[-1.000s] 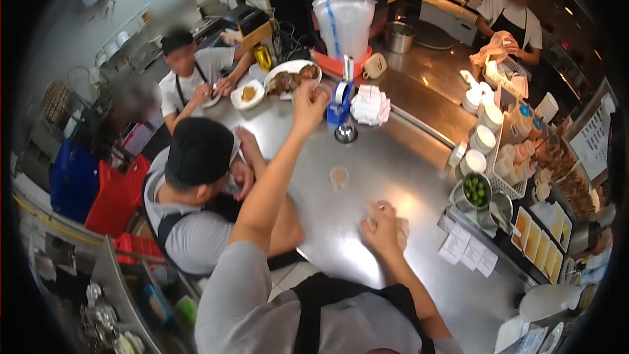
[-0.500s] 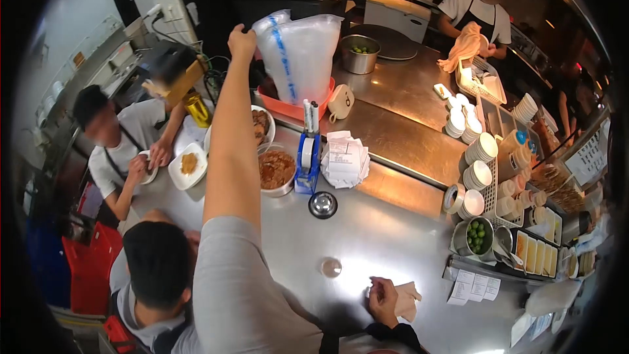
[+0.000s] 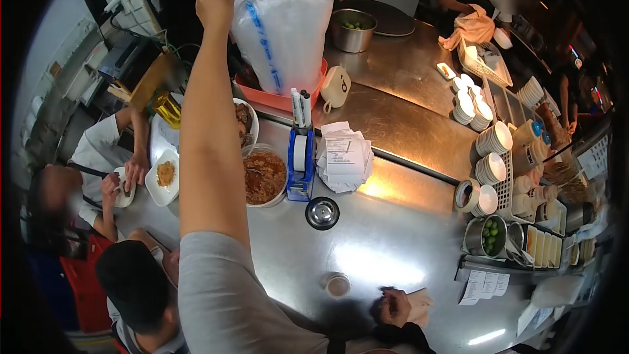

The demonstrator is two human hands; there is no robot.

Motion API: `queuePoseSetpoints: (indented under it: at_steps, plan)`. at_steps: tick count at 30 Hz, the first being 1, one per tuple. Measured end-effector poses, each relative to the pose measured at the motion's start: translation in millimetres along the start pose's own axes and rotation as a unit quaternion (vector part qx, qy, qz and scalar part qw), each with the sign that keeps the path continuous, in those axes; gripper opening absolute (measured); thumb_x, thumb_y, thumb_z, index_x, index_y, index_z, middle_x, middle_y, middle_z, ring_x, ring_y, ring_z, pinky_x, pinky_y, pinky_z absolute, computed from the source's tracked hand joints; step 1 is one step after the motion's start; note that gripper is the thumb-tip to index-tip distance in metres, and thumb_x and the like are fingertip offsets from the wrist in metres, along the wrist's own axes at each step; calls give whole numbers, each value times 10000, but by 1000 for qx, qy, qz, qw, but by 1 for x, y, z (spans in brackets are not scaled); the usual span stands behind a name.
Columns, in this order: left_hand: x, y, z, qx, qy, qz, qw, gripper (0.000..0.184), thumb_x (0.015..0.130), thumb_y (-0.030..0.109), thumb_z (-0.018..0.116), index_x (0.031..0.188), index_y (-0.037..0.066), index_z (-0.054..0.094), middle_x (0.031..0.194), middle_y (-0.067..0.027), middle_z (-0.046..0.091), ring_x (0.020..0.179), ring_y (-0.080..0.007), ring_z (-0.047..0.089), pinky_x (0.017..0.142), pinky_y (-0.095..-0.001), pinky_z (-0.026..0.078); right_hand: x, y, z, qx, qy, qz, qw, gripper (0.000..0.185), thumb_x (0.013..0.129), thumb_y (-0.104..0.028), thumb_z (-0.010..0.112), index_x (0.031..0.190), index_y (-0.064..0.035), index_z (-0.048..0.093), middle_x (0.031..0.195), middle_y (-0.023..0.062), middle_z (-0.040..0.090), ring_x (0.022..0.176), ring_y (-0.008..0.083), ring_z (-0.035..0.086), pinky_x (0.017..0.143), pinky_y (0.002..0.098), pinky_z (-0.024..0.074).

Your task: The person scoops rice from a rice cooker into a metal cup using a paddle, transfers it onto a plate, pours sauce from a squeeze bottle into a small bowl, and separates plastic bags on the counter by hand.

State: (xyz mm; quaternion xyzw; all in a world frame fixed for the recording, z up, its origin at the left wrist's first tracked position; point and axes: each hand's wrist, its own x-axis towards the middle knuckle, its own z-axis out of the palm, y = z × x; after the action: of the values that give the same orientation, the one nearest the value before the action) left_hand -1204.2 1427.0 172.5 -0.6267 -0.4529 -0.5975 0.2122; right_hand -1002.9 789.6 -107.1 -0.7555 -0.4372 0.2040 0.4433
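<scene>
Red plastic tub (image 3: 310, 94) keeps clear plastic bags (image 3: 288, 38) upright, easy to reach; left hand (image 3: 215, 5) and right hand (image 3: 395, 308) curl, whether pinching I cannot tell.

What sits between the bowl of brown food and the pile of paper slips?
A blue tape dispenser stands between the bowl and the paper slips, as the head view shows.

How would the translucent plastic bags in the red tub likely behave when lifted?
The plastic bags look thin and creased, so probably floppy and light for their bulk. Their glossy surface may be slippery. Standing well above the red tub, they might sag sideways.
</scene>
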Motion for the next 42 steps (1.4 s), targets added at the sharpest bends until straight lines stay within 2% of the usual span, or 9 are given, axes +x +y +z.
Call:
queuePoseSetpoints:
  at_steps: [7,12,17,21,25,28,30,34,42]
  plan:
    - [33,-7,27,-497,65,-295,814,97,827,77,531,823,8,599,900,-116,612,757,-197,604,637,-360,492,4,-11,-5,-17,-9,5,1000,192,721,5,530,895,-58,583,785,106,578,645,216,570,573,275,454]
    - [42,7,19,-642,-25,-271,717,107,868,118,499,904,22,532,954,-102,594,904,-182,547,807,-344,433,5,-8,-3,-15,22,-58,998,197,708,19,528,883,-54,580,804,112,589,649,213,572,576,275,457]
    - [48,42,-1,-535,-151,-327,764,157,894,232,472,952,86,480,1149,-115,505,1060,-329,481,848,-585,363,6,-12,-8,12,-14,-35,999,201,695,21,543,880,-49,579,815,110,593,649,201,567,579,275,459]
    - [77,66,-15,-899,-15,-151,411,143,878,216,465,873,77,498,1044,-163,519,1028,-320,494,916,-526,342,11,-18,-13,37,-32,-54,997,202,698,11,549,888,-48,581,810,103,589,644,188,560,582,261,453]
    - [25,191,-109,-911,-280,-132,274,119,826,154,501,837,36,503,968,-143,559,963,-287,516,921,-453,342,10,5,-20,250,-141,134,948,134,792,-47,539,921,-38,575,819,53,589,663,169,544,596,258,446]
    - [-105,291,-177,-631,-596,38,495,148,780,166,585,760,20,594,782,-65,607,753,-172,577,689,-286,448,43,-4,-49,641,-161,236,713,725,837,-624,272,1228,-32,421,1145,140,525,1063,275,497,918,424,377]
    - [-194,352,-237,-580,-671,220,406,126,741,152,628,812,48,615,798,-68,609,732,-195,572,689,-290,444,59,-54,-101,746,-207,135,619,862,772,-707,267,1313,-35,281,1277,181,412,1161,300,429,951,472,337]
    - [-288,400,-335,-556,-717,278,317,269,719,199,667,930,47,598,932,-89,602,885,-299,536,803,-344,428,40,-35,-145,511,-99,197,831,365,850,-269,488,1118,-22,498,1057,130,565,933,183,565,792,299,458]
    - [-320,408,-387,-425,-562,-52,707,320,761,152,639,1041,6,588,1009,-86,601,934,-196,554,782,-300,431,-60,17,-165,408,-221,98,880,148,817,-71,548,935,6,593,810,12,602,750,60,522,706,198,417]
